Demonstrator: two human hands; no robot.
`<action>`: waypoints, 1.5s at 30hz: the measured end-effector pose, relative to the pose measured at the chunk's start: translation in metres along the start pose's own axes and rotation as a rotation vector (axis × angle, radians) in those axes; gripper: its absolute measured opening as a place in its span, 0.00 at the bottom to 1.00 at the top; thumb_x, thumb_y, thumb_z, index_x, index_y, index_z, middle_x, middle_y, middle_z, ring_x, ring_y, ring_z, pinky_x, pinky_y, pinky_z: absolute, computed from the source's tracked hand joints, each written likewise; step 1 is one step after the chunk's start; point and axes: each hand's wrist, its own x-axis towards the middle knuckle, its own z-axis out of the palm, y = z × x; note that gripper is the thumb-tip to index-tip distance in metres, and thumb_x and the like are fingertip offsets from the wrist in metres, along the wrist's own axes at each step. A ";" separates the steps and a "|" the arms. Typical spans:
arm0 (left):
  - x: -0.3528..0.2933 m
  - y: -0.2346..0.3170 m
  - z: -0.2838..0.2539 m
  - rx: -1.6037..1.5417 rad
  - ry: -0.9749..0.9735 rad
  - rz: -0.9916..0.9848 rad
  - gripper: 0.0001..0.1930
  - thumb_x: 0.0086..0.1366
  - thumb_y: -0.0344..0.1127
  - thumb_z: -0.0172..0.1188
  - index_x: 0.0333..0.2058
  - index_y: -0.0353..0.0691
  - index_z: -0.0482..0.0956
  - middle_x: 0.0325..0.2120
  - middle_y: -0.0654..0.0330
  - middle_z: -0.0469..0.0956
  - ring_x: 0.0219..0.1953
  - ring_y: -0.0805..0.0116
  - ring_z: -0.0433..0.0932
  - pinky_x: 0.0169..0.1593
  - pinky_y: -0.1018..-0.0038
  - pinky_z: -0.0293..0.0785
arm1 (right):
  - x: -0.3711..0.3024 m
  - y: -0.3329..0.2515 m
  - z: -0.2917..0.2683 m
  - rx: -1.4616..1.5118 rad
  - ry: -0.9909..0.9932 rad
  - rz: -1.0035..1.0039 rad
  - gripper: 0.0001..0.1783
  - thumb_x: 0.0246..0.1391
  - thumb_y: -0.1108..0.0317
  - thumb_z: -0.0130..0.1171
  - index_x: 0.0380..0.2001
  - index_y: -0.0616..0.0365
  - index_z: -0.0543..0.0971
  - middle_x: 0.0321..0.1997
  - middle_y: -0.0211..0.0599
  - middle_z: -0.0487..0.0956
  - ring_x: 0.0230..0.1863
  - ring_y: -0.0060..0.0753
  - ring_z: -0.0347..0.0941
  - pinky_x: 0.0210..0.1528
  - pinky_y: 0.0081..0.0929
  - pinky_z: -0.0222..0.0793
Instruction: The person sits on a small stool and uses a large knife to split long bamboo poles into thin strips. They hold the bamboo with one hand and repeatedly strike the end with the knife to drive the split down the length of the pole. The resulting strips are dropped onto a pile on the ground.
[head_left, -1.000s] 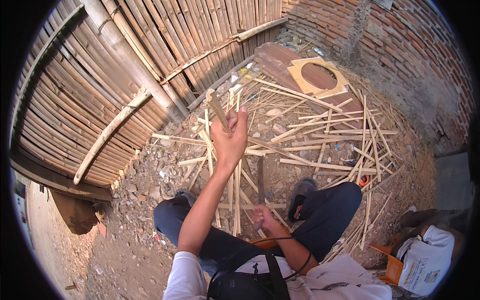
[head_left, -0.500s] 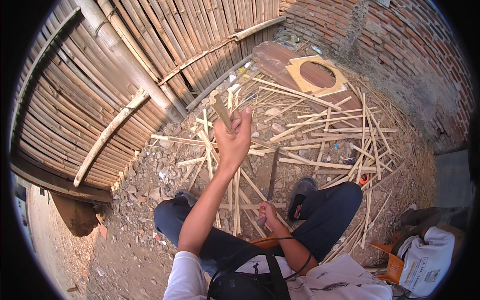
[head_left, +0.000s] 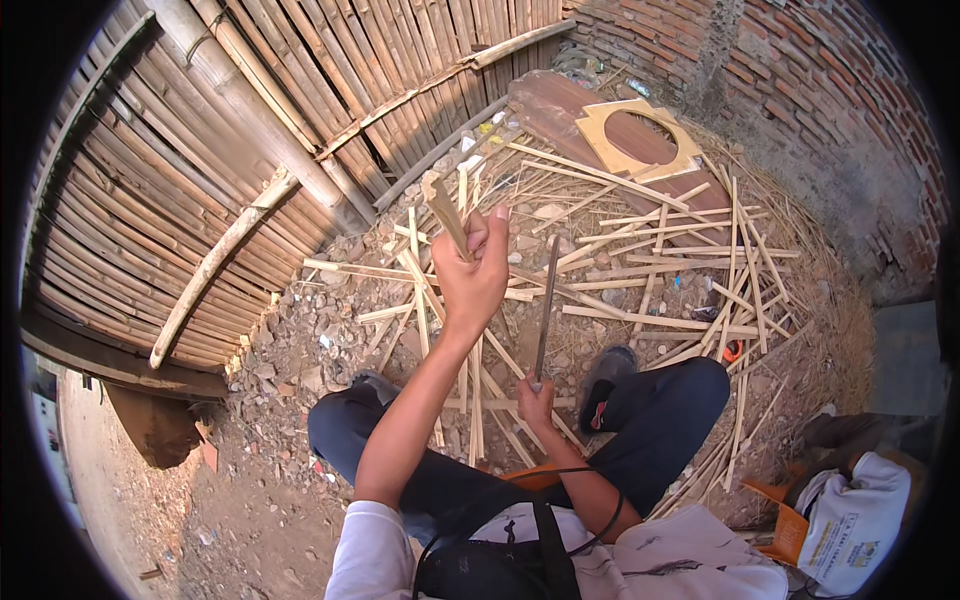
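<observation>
The short bamboo piece [head_left: 443, 212] sits up in front of the person, tilted, clamped in the left hand [head_left: 472, 275] with fingers wrapped tight around its lower end. Down lower, the right hand [head_left: 535, 398] is closed around the handle of a long dark blade [head_left: 546, 300] – pointing up, just beside the bamboo. All around lie split bamboo strips [head_left: 640, 250] on rubble – a woven bamboo fence [head_left: 200, 130] behind, brick wall [head_left: 800, 90] to the right.
</observation>
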 end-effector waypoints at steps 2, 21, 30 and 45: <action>-0.001 -0.002 0.001 0.009 -0.001 0.016 0.27 0.71 0.29 0.60 0.17 0.44 0.52 0.13 0.73 0.53 0.19 0.83 0.50 0.22 0.76 0.44 | -0.001 0.041 -0.008 -0.207 -0.013 0.172 0.12 0.54 0.71 0.59 0.20 0.54 0.68 0.14 0.25 0.65 0.12 0.19 0.61 0.15 0.25 0.57; 0.008 -0.004 -0.010 -0.006 0.043 -0.018 0.28 0.71 0.31 0.60 0.17 0.45 0.52 0.14 0.74 0.53 0.19 0.83 0.49 0.22 0.75 0.43 | -0.006 -0.047 0.008 0.230 -0.108 -0.014 0.08 0.57 0.73 0.56 0.23 0.53 0.72 0.17 0.24 0.68 0.15 0.16 0.62 0.17 0.21 0.55; 0.004 -0.004 -0.013 0.066 0.021 0.006 0.27 0.71 0.30 0.60 0.16 0.44 0.53 0.14 0.73 0.53 0.19 0.83 0.50 0.22 0.75 0.44 | -0.012 0.052 -0.005 -0.430 -0.033 0.204 0.06 0.52 0.74 0.54 0.22 0.54 0.71 0.14 0.24 0.64 0.11 0.20 0.57 0.12 0.28 0.51; 0.015 -0.006 -0.007 -0.018 -0.025 -0.043 0.27 0.71 0.31 0.59 0.17 0.44 0.52 0.14 0.73 0.53 0.20 0.82 0.50 0.23 0.75 0.46 | 0.011 0.067 -0.019 -0.095 -0.142 0.272 0.14 0.55 0.71 0.56 0.19 0.50 0.65 0.14 0.21 0.62 0.11 0.17 0.55 0.15 0.23 0.53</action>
